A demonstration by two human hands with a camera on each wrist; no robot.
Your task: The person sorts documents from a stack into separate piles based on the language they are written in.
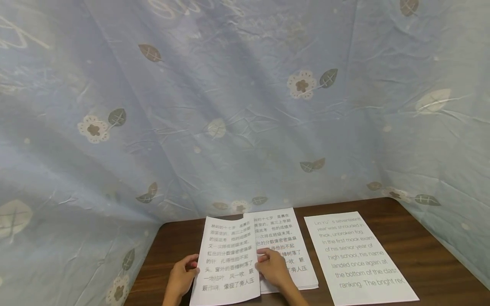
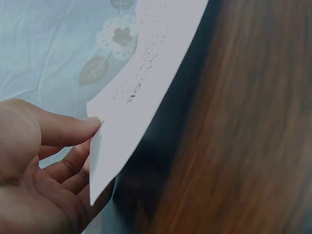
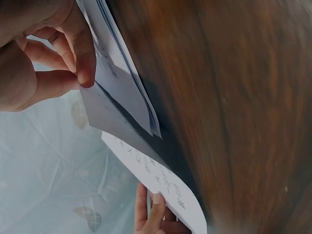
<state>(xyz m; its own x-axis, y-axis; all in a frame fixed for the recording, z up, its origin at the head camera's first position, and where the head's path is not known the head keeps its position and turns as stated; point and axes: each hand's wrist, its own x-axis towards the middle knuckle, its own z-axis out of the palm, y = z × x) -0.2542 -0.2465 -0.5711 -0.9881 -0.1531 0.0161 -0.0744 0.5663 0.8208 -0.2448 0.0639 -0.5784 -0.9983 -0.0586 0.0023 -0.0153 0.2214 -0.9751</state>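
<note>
A printed sheet of paper with rows of Chinese characters is held between both hands, bowed along its length. My left hand pinches its left edge, thumb on top and fingers beneath, as the left wrist view shows close up. At the opposite edge, my right hand pinches the sheet between thumb and fingertip. The sheet overlaps the left side of a paper stack printed with the same kind of characters. In the right wrist view, the layered edges of the stack lie beside the lifted sheet.
On the right of the dark wooden table lies white paper with large English text. A pale blue curtain patterned with leaves and flowers hangs behind and along the sides of the table.
</note>
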